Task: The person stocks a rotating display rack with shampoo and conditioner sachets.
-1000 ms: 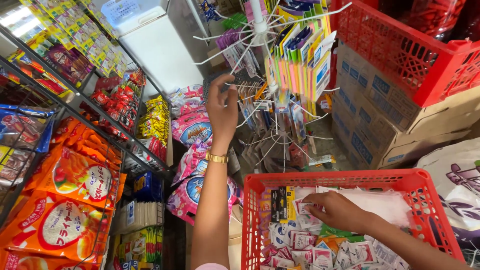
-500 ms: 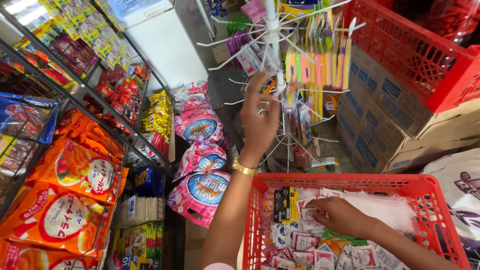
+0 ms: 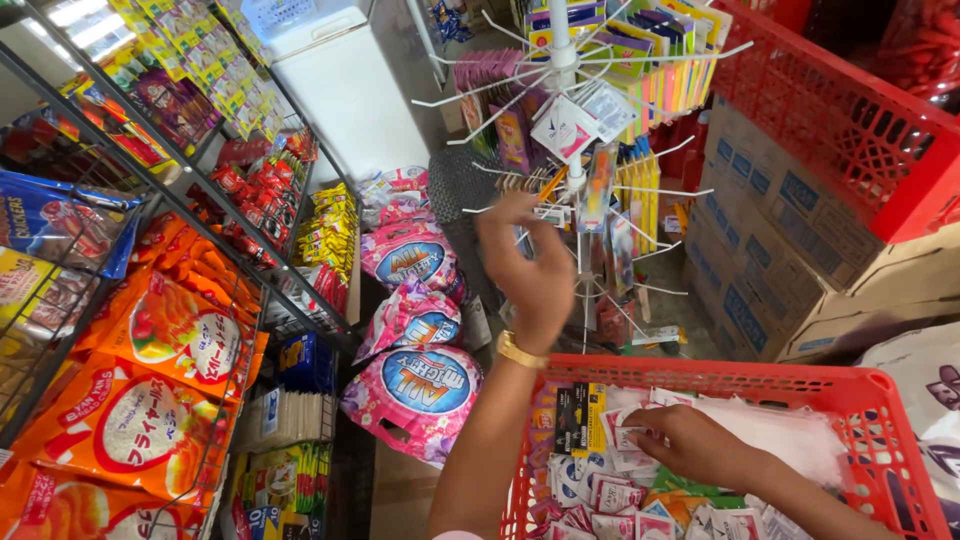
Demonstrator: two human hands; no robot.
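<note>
The left hand (image 3: 535, 275) is raised to the white wire rack (image 3: 575, 150), its fingers curled loosely near a lower hook; blur hides whether they pinch anything. The right hand (image 3: 695, 445) rests inside the red basket (image 3: 880, 440), below the rack, fingers spread flat and lightly curled on the small sachets (image 3: 610, 495) that fill it. To hang a sachet well, it seems best to pick one alone from the basket, find its punched hole, hold the rack from turning, and slide the hole fully along the hook. Pink bags (image 3: 415, 385) lie left of the basket.
</note>
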